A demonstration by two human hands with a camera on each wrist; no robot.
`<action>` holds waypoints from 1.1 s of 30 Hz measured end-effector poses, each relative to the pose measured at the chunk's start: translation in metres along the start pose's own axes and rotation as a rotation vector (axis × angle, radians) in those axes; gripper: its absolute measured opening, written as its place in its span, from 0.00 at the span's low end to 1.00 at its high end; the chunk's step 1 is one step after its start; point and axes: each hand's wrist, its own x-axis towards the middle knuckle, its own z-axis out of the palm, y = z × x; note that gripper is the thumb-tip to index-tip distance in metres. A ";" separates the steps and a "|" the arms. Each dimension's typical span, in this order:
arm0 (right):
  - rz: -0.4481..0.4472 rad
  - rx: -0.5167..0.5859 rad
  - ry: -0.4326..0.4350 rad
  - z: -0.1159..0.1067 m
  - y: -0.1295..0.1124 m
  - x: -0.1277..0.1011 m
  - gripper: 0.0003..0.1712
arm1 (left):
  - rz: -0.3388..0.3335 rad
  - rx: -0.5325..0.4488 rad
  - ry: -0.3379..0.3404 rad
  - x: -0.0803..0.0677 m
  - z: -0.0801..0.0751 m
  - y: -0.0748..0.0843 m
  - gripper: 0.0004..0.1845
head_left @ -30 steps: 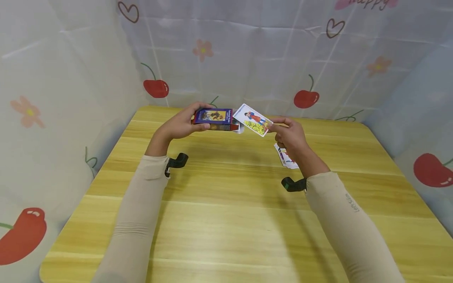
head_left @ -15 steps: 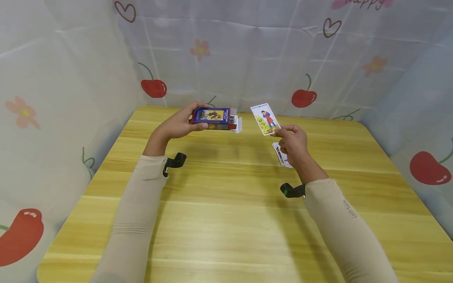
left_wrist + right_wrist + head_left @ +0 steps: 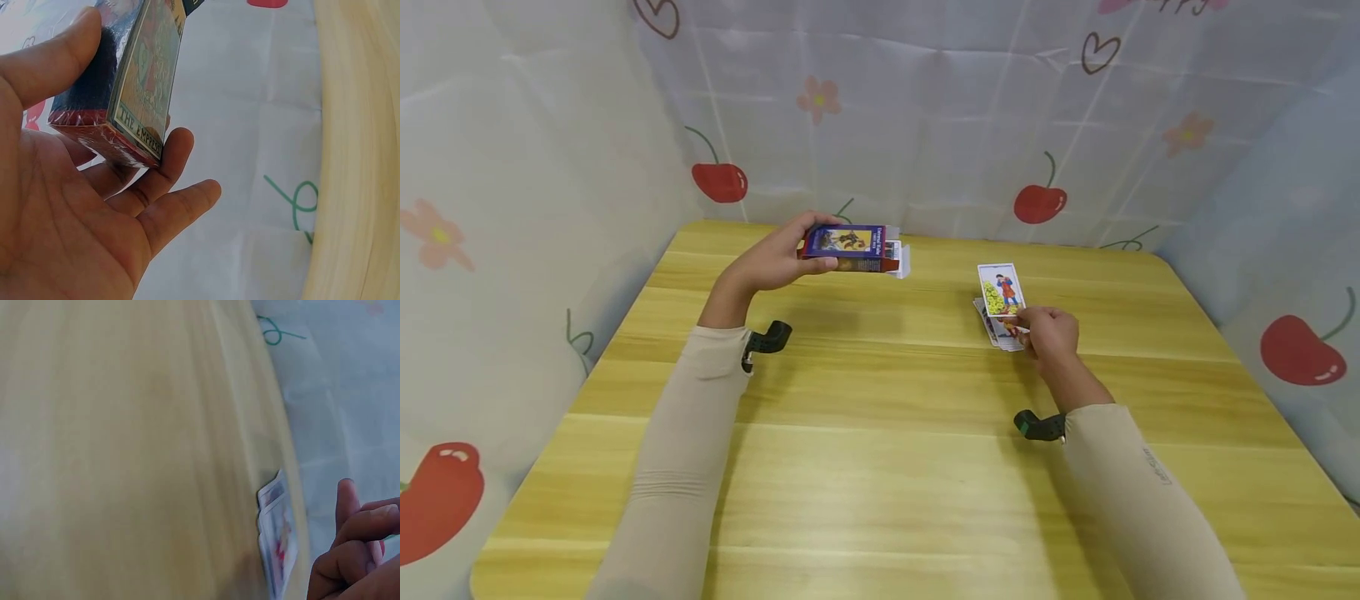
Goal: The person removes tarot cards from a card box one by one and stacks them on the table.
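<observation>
My left hand [image 3: 777, 257] grips a blue and red tarot card box [image 3: 848, 242] above the table, thumb in front and fingers behind. The box's end flap stands open on the right, and card edges show inside. In the left wrist view the box [image 3: 128, 81] shows the words "The Empress" on one side. Between thumb and fingers my right hand [image 3: 1051, 337] pinches a tarot card [image 3: 1002, 290] by its lower edge. That card is over a small, uneven pile of cards [image 3: 989, 327]. The right wrist view shows the pile [image 3: 276, 540] and my curled fingers [image 3: 356, 550], not the held card.
The wooden table [image 3: 865, 483] spreads beneath both arms. Behind it hangs a pale curtain [image 3: 917, 125] printed with cherries, flowers and hearts. Black wrist mounts [image 3: 771, 337] stick out below the hands.
My right hand has carried the card away from the box's open end, rightward and down to above the pile, turning it more upright. The left hand keeps its grip on the box.
</observation>
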 end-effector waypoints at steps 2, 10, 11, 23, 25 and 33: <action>0.016 -0.035 0.023 -0.004 0.005 0.003 0.12 | 0.003 -0.002 -0.003 0.001 0.000 0.000 0.32; 0.056 -0.174 0.041 -0.014 0.019 0.007 0.24 | 0.006 -0.001 -0.007 0.002 0.000 -0.001 0.31; 0.058 -0.191 0.039 -0.014 0.021 0.007 0.25 | 0.007 -0.001 -0.007 0.002 0.000 -0.001 0.31; 0.036 -0.328 0.072 -0.017 0.027 0.009 0.22 | 0.002 -0.004 -0.009 0.001 -0.001 0.000 0.32; 0.035 -0.345 0.078 -0.017 0.027 0.009 0.22 | 0.003 -0.005 -0.009 0.001 0.000 0.000 0.32; 0.017 -0.445 0.115 -0.018 0.028 0.009 0.22 | -0.003 0.003 -0.007 0.001 0.000 -0.001 0.32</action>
